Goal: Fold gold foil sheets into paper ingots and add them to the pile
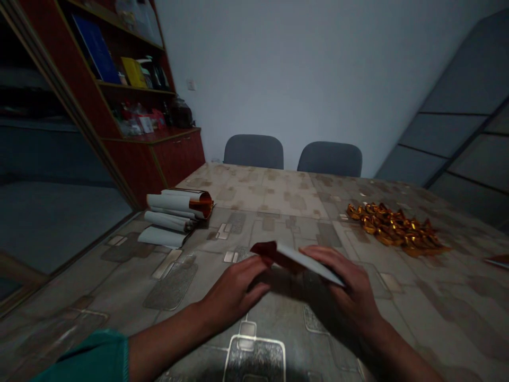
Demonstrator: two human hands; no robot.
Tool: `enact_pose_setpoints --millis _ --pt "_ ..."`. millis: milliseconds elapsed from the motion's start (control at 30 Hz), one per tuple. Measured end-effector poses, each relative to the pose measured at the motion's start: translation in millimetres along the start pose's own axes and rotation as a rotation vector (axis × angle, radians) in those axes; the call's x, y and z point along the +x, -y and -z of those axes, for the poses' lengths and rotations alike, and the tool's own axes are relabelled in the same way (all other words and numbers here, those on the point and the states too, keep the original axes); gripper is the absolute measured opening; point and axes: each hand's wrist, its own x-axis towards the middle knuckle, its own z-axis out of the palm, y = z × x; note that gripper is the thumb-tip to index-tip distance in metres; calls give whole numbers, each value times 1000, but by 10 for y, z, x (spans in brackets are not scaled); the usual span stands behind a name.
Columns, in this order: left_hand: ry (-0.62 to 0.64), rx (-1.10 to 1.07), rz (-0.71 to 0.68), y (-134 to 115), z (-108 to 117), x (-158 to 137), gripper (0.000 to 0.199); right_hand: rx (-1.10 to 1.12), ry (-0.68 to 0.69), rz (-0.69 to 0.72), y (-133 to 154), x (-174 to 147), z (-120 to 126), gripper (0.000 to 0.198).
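Note:
A folded piece of paper (305,260), white on one face and dark reddish on the other, is held tilted above the table. My left hand (242,284) pinches its left end between thumb and fingers. Around its right part, my right hand (348,278) is closed, fingers behind the sheet and thumb side hidden. To the left lie rolled sheets (175,204), white outside with shiny orange-gold inside. A cluster of folded gold foil pieces (397,228) rests on the right side of the table.
A patterned cloth covers the table (274,191). Two grey chairs (253,151) stand at its far side against the wall. A red-brown cabinet (175,154) with shelves of bags and bottles is at the left. Another reddish item (499,261) lies at the right edge.

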Motion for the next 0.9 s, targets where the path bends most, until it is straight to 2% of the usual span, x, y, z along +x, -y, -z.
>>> enact_pose_setpoints --millis 67,133,233,333,433,567,600,667,800,900 --pt "49 -24 -9 16 19 -6 20 -106 176 264 26 -17 2 38" --pt "103 15 -7 21 44 -13 21 -175 357 374 41 -33 -28 44" --pt "137 177 91 17 91 -26 26 -255 552 346 58 -62 -73 44" --pt "103 327 180 23 125 -53 43 -327 668 263 62 -110 -60 46" --pt "36 414 74 7 123 -90 55 -360 707 212 47 -166 4 48" --pt "89 450 -184 -95 47 -154 40 -373 696 188 33 -205 79 47" --pt "153 417 -184 -123 18 -172 36 -375 692 183 35 -206 86 47" --pt "197 305 -167 -162 -38 -204 28 -346 685 171 41 -203 88 42" --pt "155 139 -82 -167 -98 -230 19 -191 666 82 61 -192 62 24" --pt "125 48 -57 -151 -108 -229 21 -104 655 -30 71 -198 56 28"
